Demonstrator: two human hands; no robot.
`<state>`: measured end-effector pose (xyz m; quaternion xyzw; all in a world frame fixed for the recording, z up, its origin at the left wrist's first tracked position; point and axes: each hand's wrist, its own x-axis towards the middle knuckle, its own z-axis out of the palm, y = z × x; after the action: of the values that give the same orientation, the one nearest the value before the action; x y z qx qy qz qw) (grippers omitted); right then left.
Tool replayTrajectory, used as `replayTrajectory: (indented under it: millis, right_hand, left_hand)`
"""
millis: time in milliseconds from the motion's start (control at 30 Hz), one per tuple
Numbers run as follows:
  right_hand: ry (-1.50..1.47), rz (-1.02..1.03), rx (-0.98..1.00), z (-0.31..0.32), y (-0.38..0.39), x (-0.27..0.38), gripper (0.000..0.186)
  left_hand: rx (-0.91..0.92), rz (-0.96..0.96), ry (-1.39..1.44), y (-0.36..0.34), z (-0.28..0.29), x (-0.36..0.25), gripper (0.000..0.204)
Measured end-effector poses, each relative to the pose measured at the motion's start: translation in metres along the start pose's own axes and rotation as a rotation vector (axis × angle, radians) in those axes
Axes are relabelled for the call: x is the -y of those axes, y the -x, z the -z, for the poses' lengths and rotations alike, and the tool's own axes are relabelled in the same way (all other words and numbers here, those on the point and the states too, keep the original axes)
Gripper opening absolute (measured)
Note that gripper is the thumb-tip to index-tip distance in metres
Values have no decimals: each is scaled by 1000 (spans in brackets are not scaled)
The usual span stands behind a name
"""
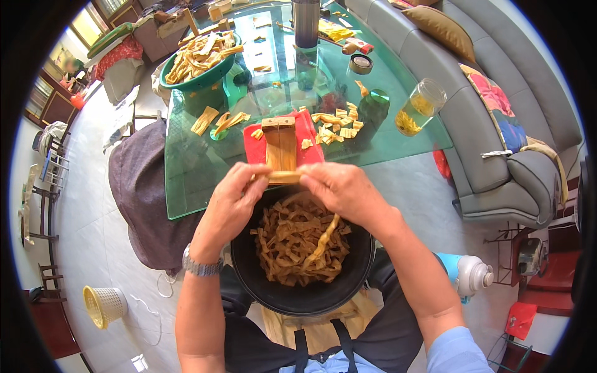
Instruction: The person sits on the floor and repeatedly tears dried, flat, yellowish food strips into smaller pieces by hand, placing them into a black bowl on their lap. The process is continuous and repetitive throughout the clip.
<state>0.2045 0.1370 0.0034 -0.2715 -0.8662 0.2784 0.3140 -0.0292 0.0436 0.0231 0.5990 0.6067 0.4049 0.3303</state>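
My left hand (235, 189) and my right hand (341, 189) face each other just above a black tub (244, 273). Between their fingertips a short tan dried strip (283, 178) lies crosswise, pinched at both ends. It is at the near end of a wooden block tool (281, 146), which rests on a red cloth (254, 149) at the table's edge. Whether the strip touches the wood I cannot tell. A longer twisted strip (322, 244) slants down below my right hand, over the tub. Many brownish dried pieces (289, 230) fill the tub between my knees.
The glass table (385, 152) holds a teal basket (202, 81) of long strips, loose cut pieces (336, 127), a tea jar (421, 107) and a dark steel flask (306, 25). A grey sofa (479, 133) stands right; a yellow wastebasket (104, 306) sits on the floor left.
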Motion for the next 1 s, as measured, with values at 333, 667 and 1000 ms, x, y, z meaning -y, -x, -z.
replayTrajectory:
  millis: [333, 667, 1000]
  right_hand:
    - [237, -188, -5, -32, -22, -27, 17]
    - [-186, 55, -18, -12, -5, 18, 13]
    - [-197, 421, -118, -2, 14, 74, 18]
  left_hand:
    - [-194, 17, -271, -32, -22, 35, 11]
    - [-12, 394, 409, 11, -17, 2, 46]
    - [126, 506, 1134, 26, -46, -38, 33]
